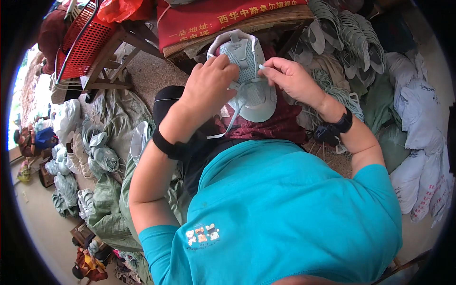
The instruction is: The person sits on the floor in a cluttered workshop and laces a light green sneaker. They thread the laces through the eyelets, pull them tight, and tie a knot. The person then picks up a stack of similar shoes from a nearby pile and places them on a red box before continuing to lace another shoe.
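- Sacks, bundled shoe parts and stacked pale uppers [354, 38] crowd the floor around us; ahead stands a wooden bench [280, 21] with a red cover, and a red basket [88, 42] sits off to the left.
- We see the pale shoe upper [259, 107] on dark red cloth [287, 116] over the lap, its toe toward the body and its collar near the bench edge.
- Our left hand [209, 78] curls over the upper's left edge; its fingertips are partly hidden, so we cannot tell whether they pinch anything.
- Our right hand [290, 80] has thumb and index pressed together beside the upper's right edge, pinching a small pale tip [261, 67], probably lace.
- We judge that the loose lace [232, 124], trailing from the upper toward the lap, could snag or twist if it catches in the cloth folds.
- With soft cloth beneath, the upper could tilt under a one-sided pull, and a weak pinch could let the tip slip.
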Motion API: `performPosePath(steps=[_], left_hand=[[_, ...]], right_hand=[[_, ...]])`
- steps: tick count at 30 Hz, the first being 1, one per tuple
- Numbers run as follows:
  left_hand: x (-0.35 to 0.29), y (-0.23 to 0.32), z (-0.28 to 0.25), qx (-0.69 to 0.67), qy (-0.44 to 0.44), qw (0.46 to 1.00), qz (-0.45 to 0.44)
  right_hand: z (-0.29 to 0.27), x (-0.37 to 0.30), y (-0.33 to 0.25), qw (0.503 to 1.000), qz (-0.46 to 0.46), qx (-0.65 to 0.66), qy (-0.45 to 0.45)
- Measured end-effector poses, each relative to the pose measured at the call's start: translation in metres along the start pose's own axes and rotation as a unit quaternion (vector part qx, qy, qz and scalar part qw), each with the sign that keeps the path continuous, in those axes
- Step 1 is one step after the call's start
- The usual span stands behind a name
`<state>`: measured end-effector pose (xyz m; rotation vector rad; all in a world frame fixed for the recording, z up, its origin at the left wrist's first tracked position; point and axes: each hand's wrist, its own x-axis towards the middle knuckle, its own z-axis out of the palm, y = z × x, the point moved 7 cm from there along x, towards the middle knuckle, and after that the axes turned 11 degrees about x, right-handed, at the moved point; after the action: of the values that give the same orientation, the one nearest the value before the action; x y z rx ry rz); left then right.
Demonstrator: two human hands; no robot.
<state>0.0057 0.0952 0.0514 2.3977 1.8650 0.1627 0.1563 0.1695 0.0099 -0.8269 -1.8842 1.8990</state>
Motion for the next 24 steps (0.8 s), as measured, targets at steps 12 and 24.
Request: performPosePath(steps=[12,24], left_hand=[[-0.007,-0.01,0.008,-0.115,0.095,0.988,0.03],[-0.004,-0.021,0.016,-0.395,0.174,0.885,-0.175]], right_hand=[[-0.006,0.005,-0.002,0.999,0.008,-0.039,-0.014],[-0.005,0.009,0.011,0.997,-0.057,-0.041,0.029]])
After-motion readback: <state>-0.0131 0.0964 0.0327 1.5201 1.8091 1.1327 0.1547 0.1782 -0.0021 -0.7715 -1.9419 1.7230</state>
